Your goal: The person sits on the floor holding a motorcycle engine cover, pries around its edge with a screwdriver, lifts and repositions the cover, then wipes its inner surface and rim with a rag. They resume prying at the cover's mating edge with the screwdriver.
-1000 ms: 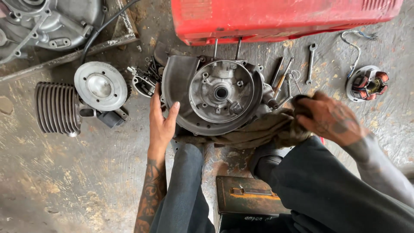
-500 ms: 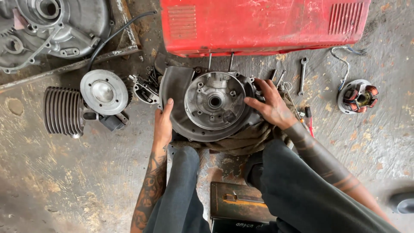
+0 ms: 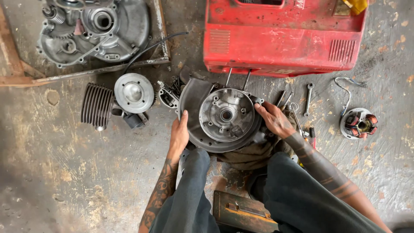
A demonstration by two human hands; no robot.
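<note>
Round grey engine casing (image 3: 224, 116) sits on the concrete floor (image 3: 64, 172), propped on a dirty brown rag (image 3: 250, 153), just in front of the person's knees and just below a red machine housing (image 3: 280, 34). Left hand (image 3: 179, 133) lies flat against the casing's left rim, fingers extended upward, thumb at the edge; grip open, pressing rather than clasping. Forearm runs straight up from the lower frame, tattooed. Right hand (image 3: 274, 121) rests on the right rim, fingers curled over the edge toward the inner plate; appears to be clasping the rim, though the fingertips are partly hidden. Right forearm angles in from lower right. Left of the casing: finned cylinder (image 3: 97, 105) and round cylinder head (image 3: 133, 92). Right: spanners (image 3: 308, 99) and a copper-wound stator (image 3: 358, 123), well apart. Second crankcase half (image 3: 95, 30) at upper left.
</note>
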